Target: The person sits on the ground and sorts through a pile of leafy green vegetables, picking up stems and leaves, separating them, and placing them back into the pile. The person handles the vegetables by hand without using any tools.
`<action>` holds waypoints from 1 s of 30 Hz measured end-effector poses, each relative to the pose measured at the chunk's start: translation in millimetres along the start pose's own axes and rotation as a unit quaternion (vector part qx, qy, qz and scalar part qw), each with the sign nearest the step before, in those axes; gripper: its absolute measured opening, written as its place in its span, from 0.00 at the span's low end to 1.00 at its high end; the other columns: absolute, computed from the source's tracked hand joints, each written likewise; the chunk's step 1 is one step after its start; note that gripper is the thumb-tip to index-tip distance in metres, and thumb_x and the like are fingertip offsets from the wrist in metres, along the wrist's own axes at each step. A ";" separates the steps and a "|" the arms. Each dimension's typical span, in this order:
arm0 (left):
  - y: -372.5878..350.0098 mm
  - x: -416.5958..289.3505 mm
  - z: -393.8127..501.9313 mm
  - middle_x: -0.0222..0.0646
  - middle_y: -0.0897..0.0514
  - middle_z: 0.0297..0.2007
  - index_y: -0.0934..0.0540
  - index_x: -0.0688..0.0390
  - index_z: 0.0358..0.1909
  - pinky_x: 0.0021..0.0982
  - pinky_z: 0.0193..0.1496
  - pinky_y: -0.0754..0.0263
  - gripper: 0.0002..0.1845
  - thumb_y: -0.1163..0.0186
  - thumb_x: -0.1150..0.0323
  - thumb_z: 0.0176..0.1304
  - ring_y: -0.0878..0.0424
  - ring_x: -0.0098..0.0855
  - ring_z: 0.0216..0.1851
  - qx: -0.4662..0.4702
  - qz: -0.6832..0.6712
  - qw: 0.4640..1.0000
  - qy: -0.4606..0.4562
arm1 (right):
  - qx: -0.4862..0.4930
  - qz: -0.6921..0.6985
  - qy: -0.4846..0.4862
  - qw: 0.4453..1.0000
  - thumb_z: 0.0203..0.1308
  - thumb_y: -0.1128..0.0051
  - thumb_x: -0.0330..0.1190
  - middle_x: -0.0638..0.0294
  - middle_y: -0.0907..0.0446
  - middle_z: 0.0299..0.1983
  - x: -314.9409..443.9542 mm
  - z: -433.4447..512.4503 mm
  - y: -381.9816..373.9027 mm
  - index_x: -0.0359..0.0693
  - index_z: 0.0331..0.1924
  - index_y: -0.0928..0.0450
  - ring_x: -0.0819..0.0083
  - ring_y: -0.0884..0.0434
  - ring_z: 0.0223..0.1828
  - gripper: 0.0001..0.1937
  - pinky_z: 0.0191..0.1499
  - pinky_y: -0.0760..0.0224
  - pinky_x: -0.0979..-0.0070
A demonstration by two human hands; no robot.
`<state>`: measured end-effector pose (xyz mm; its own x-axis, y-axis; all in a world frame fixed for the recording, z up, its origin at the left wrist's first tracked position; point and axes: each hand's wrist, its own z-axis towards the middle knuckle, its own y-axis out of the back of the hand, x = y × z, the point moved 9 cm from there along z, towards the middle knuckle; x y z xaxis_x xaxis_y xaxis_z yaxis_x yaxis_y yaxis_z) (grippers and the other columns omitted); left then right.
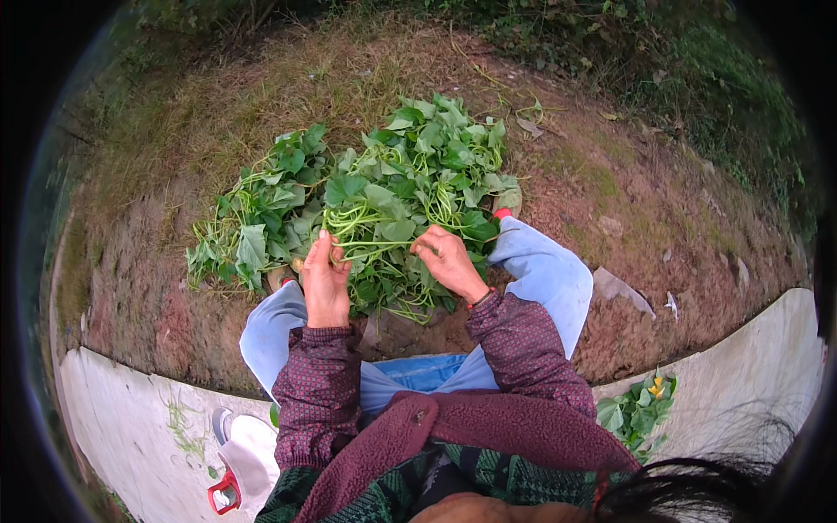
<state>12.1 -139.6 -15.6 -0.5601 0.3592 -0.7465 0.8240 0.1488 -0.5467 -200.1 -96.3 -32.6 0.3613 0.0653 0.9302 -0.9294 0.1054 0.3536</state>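
Observation:
My left hand (327, 278) grips a bunch of green leaf stalks (353, 222), with broad leaves fanning out above the fingers. One pale green stalk (376, 244) runs sideways from it to my right hand (448, 259), which pinches its end between thumb and fingers. Below and beyond both hands lies a heap of cut leafy vines (444, 147), possibly sweet potato greens. A second mound of leafy vines (261, 216) spreads to the left. Parts of the heap are hidden behind my hands and the held bunch.
My bent knees (549, 274) flank the heap on bare soil (654, 216). Behind me runs a concrete strip (739, 346). On it lie a leafy pile (637, 412) at right, and stem scraps (183, 425) and a white item with a red-handled part (225, 491) at left.

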 end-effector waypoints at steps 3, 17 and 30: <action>-11.0 25.0 -13.1 0.18 0.29 0.22 0.25 0.52 0.29 0.18 0.28 0.41 0.10 0.41 0.60 0.66 0.33 0.13 0.24 0.010 0.060 0.998 0.027 | -0.150 0.084 -0.072 0.983 0.59 0.48 0.27 0.60 0.24 0.29 -19.9 0.4 25.9 0.34 0.33 0.18 0.72 0.25 0.32 0.07 0.38 0.34 0.75; -9.0 61.3 -29.9 0.16 0.33 0.21 0.27 0.58 0.25 0.18 0.27 0.49 0.11 0.43 0.68 0.67 0.41 0.11 0.24 0.029 0.228 0.972 -0.048 | -0.132 0.293 -0.302 0.898 0.62 0.53 0.26 0.68 0.25 0.22 -83.5 -12.3 8.9 0.35 0.31 0.23 0.78 0.30 0.21 0.07 0.25 0.37 0.79; 54.8 52.4 -8.1 0.17 0.34 0.19 0.30 0.54 0.21 0.20 0.25 0.49 0.14 0.44 0.65 0.67 0.41 0.14 0.21 -0.087 0.153 0.984 -0.008 | -0.199 0.051 -0.125 0.971 0.62 0.53 0.30 0.71 0.28 0.20 -18.0 -2.5 65.7 0.36 0.28 0.23 0.83 0.34 0.19 0.10 0.23 0.40 0.80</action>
<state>28.6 -105.1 -81.6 -0.2827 0.3968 -0.8733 0.9559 0.1920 -0.2222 -267.5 -88.1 -26.4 0.1927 -0.1420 0.9709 -0.8385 0.4901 0.2381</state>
